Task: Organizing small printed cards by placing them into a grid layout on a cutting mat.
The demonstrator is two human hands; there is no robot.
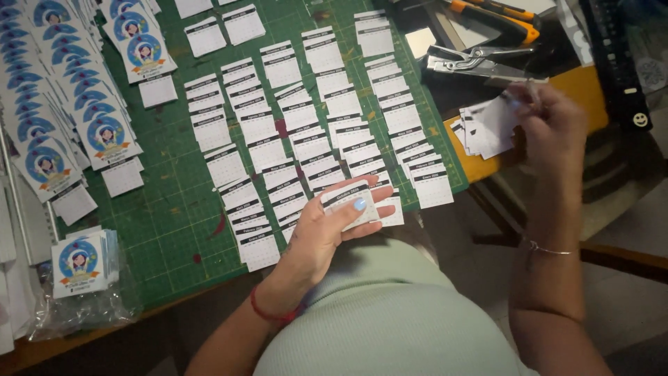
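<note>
Two hands sorting small paper slips over a green cutting mat.
Left hand grips a slip stack; right hand pinches more slips (blurred) past the mat, near a stapler and wooden table edge.

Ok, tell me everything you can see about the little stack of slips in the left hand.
The small stack of slips is white paper with a black header band on top and a faint printed grid below. It looks like several thin sheets squared up together, lying flat on the left hand, palm up, the thumb pressed on top. It sits just above the near edge of the green cutting mat, over the laid-out rows.
</note>
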